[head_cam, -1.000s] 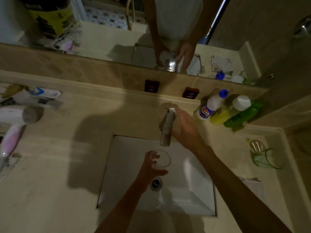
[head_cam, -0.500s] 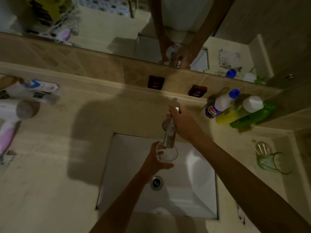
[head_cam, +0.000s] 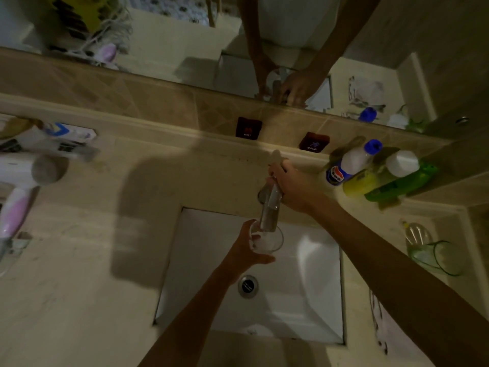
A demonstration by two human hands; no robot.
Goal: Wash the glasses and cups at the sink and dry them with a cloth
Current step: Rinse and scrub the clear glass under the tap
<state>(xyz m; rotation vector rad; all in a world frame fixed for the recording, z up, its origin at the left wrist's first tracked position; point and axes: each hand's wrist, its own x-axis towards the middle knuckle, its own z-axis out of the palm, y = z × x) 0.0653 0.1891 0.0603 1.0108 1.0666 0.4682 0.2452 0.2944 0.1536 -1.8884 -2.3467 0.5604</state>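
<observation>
Head view, read from the left: a hair dryer (head_cam: 25, 172) and a pink-and-white handled item (head_cam: 13, 211) lie at the far edge of the beige surface (head_cam: 79, 287), well apart from the washing, likely just parked there; further in, the white sink (head_cam: 304, 300) is sunk into the surface with its round drain (head_cam: 247, 286) near the middle; over the basin the left hand (head_cam: 244, 251) has its fingers curled round a clear drinking glass (head_cam: 268, 241), thumb below and fingers at the near wall, holding it mouth-up right beneath the faucet (head_cam: 270, 207), presumably so water falls straight into it; the glass looks thin, transparent and plain, its rim a faint ring against the white basin, and whether water is running into it cannot be told in this dim light; just behind, the right hand (head_cam: 289, 186) is wrapped over the top of the faucet with fingers bent round the lever, seemingly to turn the flow on or adjust it; on the tiled ledge behind sit small hot and cold labels; to the right stand a white bottle with a blue cap (head_cam: 352, 161) and a yellow-green bottle with a white cap (head_cam: 383, 173), leaning together; furthest right a green-tinted glass (head_cam: 436, 256) lies on its side on the surface, apparently waiting its turn.
</observation>
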